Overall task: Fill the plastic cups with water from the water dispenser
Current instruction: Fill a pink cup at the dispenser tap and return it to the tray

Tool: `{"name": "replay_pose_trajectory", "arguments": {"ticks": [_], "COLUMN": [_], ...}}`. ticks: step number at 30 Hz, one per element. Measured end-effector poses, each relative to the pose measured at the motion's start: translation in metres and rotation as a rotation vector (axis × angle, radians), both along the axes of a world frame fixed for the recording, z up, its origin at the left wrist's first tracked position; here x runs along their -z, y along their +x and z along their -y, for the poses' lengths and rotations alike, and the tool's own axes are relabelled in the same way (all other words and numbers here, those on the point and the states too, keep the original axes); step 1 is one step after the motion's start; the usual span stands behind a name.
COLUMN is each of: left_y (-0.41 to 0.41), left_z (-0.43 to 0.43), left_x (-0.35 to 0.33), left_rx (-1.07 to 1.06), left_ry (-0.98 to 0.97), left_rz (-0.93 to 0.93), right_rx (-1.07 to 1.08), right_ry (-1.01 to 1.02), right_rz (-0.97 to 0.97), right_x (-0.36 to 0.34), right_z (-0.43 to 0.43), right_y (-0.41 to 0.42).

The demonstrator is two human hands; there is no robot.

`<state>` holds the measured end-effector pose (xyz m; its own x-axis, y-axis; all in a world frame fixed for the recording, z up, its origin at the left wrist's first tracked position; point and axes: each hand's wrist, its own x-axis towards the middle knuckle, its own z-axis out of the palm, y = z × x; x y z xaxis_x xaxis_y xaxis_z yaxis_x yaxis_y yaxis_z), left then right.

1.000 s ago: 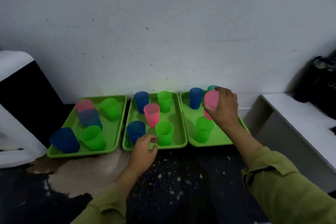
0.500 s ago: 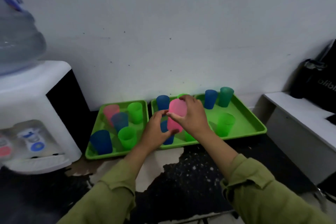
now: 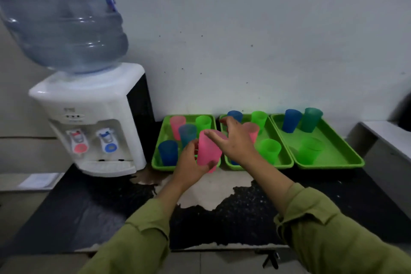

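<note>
The pink cup point(image 3: 207, 150) looks like light, thin plastic, springy and easy to squash, so I judge a gentle hold round the middle of its wall is best. My left hand point(image 3: 188, 166) curls round it there, in the air just right of the water dispenser point(image 3: 93, 107). Half a second ago my right hand point(image 3: 237, 144) gripped it; now that hand is spread open beside it, and the cup sits nearer the dispenser.

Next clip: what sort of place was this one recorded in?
Probably a pantry or drinks corner: a tabletop water dispenser with a bottle stands on a worn dark counter, beside green trays of plastic cups against a bare wall.
</note>
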<state>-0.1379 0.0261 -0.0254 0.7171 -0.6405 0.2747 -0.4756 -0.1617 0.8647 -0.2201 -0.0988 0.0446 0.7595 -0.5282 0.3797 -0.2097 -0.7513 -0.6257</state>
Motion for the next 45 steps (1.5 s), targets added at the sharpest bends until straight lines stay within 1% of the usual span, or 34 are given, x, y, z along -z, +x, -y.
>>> {"name": "replay_pose_trajectory", "arguments": {"ticks": [3, 6, 8, 10, 11, 14, 19, 23, 32, 35, 38, 41, 43, 45], "left_y": [0.008, 0.018, 0.034, 0.051, 0.071, 0.098, 0.169, 0.210, 0.248, 0.256, 0.258, 0.257, 0.258, 0.258], "left_z": [-0.038, -0.072, -0.099, -0.121, -0.140, -0.169, -0.221, -0.239, -0.220, -0.209, -0.199, -0.195, -0.193, -0.193], "left_x": [0.014, 0.030, 0.040, 0.048, 0.053, 0.064, 0.080, 0.086, 0.076, 0.073, 0.072, 0.072, 0.073, 0.074], "left_rx": [-0.075, -0.187, -0.269, -0.343, -0.371, -0.402, -0.358, -0.302, -0.150, -0.113, -0.103, -0.096, -0.089, -0.070], "left_ry": [-0.018, -0.026, -0.018, 0.020, 0.045, 0.119, 0.296, 0.377, 0.320, 0.333, 0.288, 0.193, 0.163, 0.160], "left_rz": [-0.045, -0.143, -0.159, -0.160, -0.152, -0.157, -0.170, -0.154, -0.214, -0.179, -0.192, -0.189, -0.180, -0.210], "right_rx": [-0.024, -0.049, -0.081, -0.116, -0.135, -0.146, -0.158, -0.142, -0.106, -0.106, -0.094, -0.074, -0.022, 0.030], "right_ry": [0.030, 0.060, 0.072, 0.093, 0.094, 0.094, 0.154, 0.205, 0.252, 0.278, 0.297, 0.284, 0.284, 0.281], "right_rz": [-0.022, -0.060, -0.084, -0.097, -0.095, -0.118, -0.153, -0.127, -0.101, -0.103, -0.094, -0.099, -0.129, -0.153], "right_x": [0.004, 0.012, 0.017, 0.021, 0.024, 0.030, 0.038, 0.043, 0.060, 0.065, 0.071, 0.083, 0.094, 0.107], "right_z": [-0.015, -0.029, -0.044, -0.056, -0.069, -0.084, -0.131, -0.156, -0.177, -0.177, -0.175, -0.175, -0.175, -0.179], "right_y": [0.011, 0.024, 0.040, 0.056, 0.076, 0.106, 0.180, 0.218, 0.247, 0.247, 0.245, 0.241, 0.238, 0.236]}}
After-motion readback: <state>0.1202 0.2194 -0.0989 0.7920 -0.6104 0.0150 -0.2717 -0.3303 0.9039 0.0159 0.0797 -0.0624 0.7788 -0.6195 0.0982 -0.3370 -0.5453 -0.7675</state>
